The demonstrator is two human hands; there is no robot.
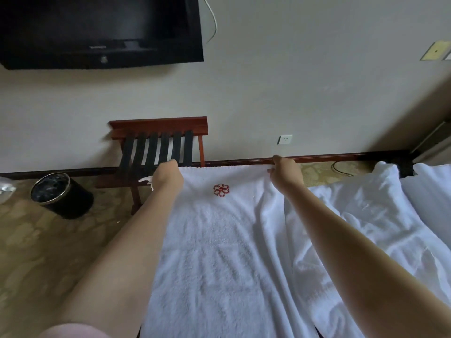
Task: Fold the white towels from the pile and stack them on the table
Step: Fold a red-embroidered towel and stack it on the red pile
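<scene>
left hand (168, 175) and right hand (284, 172) pinch the white towel (219, 240) along its far edge.

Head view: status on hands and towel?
Left hand and right hand each grip a far corner of the white terry towel with the red flower emblem. Towel spread out, unfolded. Rumpled white linen alongside on the right.

The towel (219, 240) lies in the middle, the left hand (168, 176) and right hand (284, 173) at its far corners. A rack (158, 147) stands behind, a bin (61, 195) left of it, bedding (366, 203) right of the towel.
</scene>
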